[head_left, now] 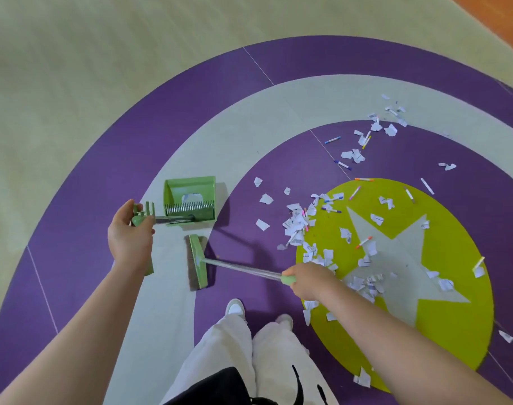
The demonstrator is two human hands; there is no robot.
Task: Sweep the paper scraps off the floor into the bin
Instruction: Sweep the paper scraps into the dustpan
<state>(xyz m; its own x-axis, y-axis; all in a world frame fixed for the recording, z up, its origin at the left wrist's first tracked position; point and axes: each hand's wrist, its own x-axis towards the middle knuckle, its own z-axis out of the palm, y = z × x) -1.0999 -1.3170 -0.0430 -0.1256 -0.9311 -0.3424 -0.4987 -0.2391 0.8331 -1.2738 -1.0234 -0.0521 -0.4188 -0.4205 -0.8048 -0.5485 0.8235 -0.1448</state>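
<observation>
Many paper scraps (296, 226) litter the purple-ringed floor (278, 106); left fingers (141, 213) grip the dustpan handle (173, 220), right the broom (198, 261).

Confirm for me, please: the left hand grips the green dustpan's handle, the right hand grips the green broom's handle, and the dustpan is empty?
Not quite: the head view shows the green plastic dustpan already holding a white paper scrap. The left hand and right hand grip as you said.

Single head-worn wide-angle view, steeply down onto the floor (74, 83) ahead.
</observation>
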